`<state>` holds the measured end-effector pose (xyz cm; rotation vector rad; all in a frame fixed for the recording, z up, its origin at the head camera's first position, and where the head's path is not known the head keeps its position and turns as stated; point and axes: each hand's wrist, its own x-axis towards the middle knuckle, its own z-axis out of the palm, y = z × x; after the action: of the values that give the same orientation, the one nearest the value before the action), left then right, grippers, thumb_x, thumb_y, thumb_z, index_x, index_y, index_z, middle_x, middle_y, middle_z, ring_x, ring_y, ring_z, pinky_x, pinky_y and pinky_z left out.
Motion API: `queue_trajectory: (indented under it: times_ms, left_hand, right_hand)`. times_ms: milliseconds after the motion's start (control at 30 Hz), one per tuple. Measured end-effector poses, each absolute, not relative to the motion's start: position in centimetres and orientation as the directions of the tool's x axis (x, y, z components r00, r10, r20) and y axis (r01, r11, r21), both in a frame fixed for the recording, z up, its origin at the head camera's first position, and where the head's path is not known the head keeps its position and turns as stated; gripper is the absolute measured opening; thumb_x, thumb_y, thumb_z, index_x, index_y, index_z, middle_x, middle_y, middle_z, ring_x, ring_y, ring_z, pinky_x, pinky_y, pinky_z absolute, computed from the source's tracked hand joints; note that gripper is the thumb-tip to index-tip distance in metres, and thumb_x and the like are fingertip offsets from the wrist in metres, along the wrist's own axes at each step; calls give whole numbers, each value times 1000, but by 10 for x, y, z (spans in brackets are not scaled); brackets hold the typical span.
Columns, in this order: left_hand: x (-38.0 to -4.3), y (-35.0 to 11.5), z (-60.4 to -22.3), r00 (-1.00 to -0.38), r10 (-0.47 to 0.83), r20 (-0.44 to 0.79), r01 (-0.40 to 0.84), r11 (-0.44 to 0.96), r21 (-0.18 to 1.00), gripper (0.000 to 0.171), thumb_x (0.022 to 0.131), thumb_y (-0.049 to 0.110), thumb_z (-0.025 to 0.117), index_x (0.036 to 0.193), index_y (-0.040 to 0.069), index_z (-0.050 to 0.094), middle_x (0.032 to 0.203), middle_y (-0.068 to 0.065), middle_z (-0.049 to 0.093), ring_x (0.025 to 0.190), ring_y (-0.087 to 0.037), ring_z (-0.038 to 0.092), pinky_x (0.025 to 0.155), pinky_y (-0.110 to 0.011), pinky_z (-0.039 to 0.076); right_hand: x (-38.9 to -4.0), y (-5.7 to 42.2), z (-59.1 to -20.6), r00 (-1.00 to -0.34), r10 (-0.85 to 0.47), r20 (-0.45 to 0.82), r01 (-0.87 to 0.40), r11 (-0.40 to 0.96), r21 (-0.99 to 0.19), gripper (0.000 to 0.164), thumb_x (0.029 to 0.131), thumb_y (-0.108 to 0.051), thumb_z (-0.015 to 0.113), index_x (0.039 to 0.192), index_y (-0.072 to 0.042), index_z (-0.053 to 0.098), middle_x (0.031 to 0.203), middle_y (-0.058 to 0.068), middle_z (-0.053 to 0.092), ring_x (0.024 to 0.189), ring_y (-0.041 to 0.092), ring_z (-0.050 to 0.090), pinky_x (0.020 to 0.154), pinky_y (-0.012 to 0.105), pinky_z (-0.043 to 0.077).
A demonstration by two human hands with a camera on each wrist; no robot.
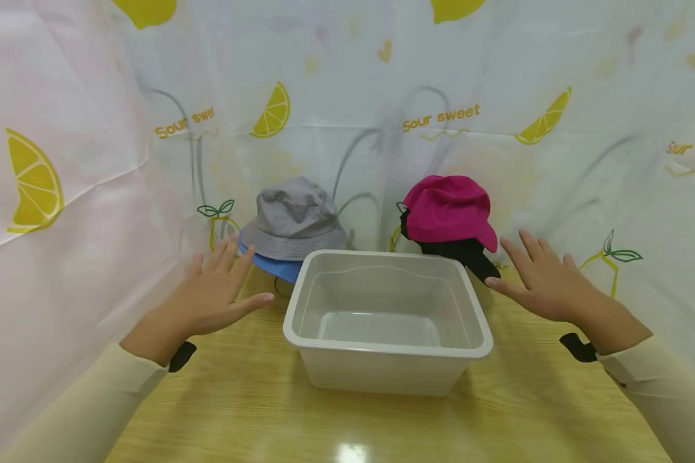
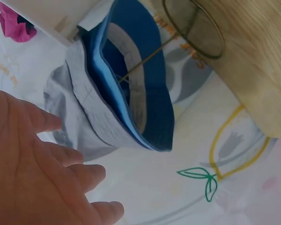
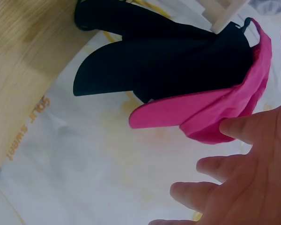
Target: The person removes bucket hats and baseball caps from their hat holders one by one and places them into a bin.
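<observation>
Both hands are held up with fingers spread, one on each side of a white plastic bin (image 1: 382,370), and neither holds anything. The left hand (image 1: 214,296) is nearest to a grey bucket hat (image 1: 295,215), stacked over a blue hat (image 1: 278,265). In the left wrist view, the blue hat (image 2: 154,89) shows its underside above a round wire stand (image 2: 220,47). Close to the right hand (image 1: 547,283) is a pink cap (image 1: 448,209), sitting on top of a black cap (image 1: 481,260). The right wrist view shows the dark brims (image 3: 107,70) beneath the pink cap (image 3: 192,110).
The bin stands on a wooden table (image 1: 237,411), in front of both hat stacks. White cloth (image 1: 347,77) printed with lemons hangs behind and along the sides.
</observation>
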<state>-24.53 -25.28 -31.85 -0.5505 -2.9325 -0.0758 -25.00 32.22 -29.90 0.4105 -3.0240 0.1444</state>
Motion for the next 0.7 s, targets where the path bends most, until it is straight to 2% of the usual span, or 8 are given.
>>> queue_trajectory:
  times_ms: [167, 333, 533, 700]
  left_hand:
    - [-246, -241, -318, -907, 390, 158, 401, 915, 46, 104, 97, 79, 40, 168, 11, 6, 173, -22, -9, 159, -46, 1, 118, -77, 0]
    - [-247, -230, -319, -889, 424, 174, 435, 900, 28, 103, 97, 79, 39, 168, 11, 6, 173, -20, -5, 160, -44, 5, 120, -75, 4]
    - [-247, -218, -318, -877, 447, 178, 459, 888, 34, 101, 98, 79, 37, 168, 14, 5, 174, -17, -3, 160, -43, 9, 122, -72, 4]
    - [-246, -208, -317, -865, 469, 179, 488, 870, 75, 100, 99, 77, 39, 168, 14, 4, 175, -15, -2, 161, -40, 6, 122, -73, 4]
  right_hand:
    - [-257, 317, -292, -958, -270, 96, -279, 956, -94, 99, 99, -72, 47, 167, -10, 13, 169, 32, 4, 150, 62, 9, 104, 88, 11]
    - [-264, 313, -289, -959, -269, 88, -277, 955, -108, 98, 99, -72, 46, 167, -10, 11, 169, 32, 3, 151, 61, 8, 104, 88, 11]
    - [-273, 310, -286, -957, -273, 100, -284, 951, -124, 97, 98, -73, 46, 167, -12, 14, 170, 30, 6, 152, 58, 10, 107, 86, 12]
    - [-279, 309, -282, -951, -282, 122, -296, 948, -117, 96, 98, -72, 47, 166, -11, 18, 169, 31, 10, 152, 57, 13, 107, 85, 14]
